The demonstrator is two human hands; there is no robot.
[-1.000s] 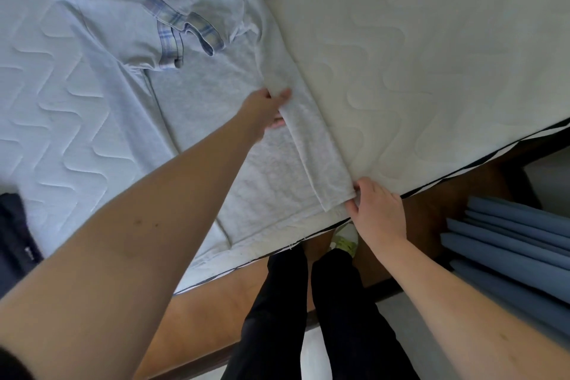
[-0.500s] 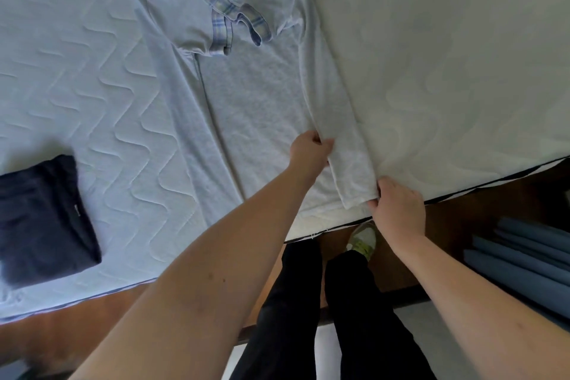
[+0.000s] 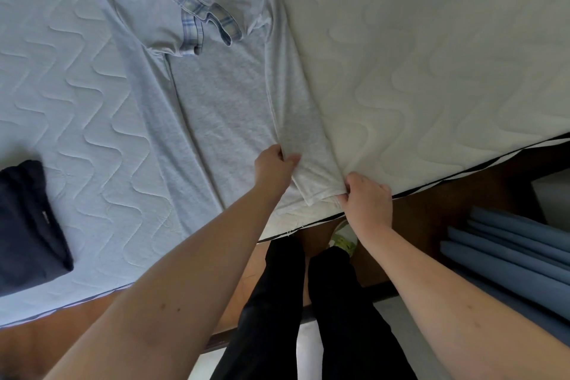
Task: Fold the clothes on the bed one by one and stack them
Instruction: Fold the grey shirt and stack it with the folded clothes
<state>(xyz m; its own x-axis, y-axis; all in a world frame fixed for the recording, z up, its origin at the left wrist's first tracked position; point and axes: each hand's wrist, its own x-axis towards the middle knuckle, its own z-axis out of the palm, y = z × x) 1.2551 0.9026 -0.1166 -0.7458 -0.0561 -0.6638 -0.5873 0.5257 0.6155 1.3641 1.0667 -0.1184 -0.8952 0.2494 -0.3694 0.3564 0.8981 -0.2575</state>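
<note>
Mattress [image 3: 431, 55]: lying quilted and pale, carrying everything; near edge running just under both hands.
Grey shirt [image 3: 222, 102]: lying flat along the near part of the mattress, long axis running from the plaid collar far away down to the hem by the edge; both sides already folded inward.
Folded dark garment [image 3: 27, 225]: sitting well apart at the left, likely starting the stack.
Key relation: hem lying right at the fingers, body stretching away, so folding hem toward collar looking like the next move; both hands equally near.
Left hand [image 3: 273, 168]: pinching the folded right panel just above the hem, thumb and fingers clamped on cloth.
Right hand [image 3: 367, 196]: gripping the hem corner at the edge, fingers curled round it.
Change: left hand having slid down nearer the hem; right hand staying put.
</note>
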